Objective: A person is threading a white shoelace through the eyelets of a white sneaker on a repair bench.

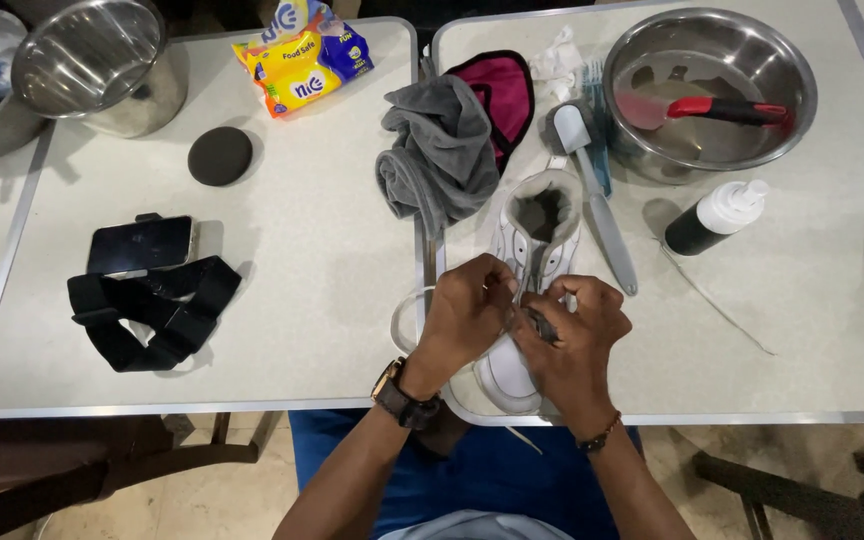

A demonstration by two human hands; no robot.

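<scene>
A white sneaker (542, 235) lies on the right table, toe toward me and opening toward the far side. My left hand (467, 310) and my right hand (574, 330) sit together over its laced front, fingers pinched on the white shoelace (404, 305), which loops off to the left over the table gap. A watch is on my left wrist, a bead bracelet on my right. My hands hide the middle of the shoe.
A grey cloth (437, 150) and a pink-and-black pad (497, 95) lie behind the shoe. A white-handled brush (602, 215), a black bottle with white cap (717, 215), and a steel bowl (782, 60) holding a red-handled brush stand right. A phone (140, 243), black strap (152, 310), wipes packet (302, 55) and pot (102, 60) are left.
</scene>
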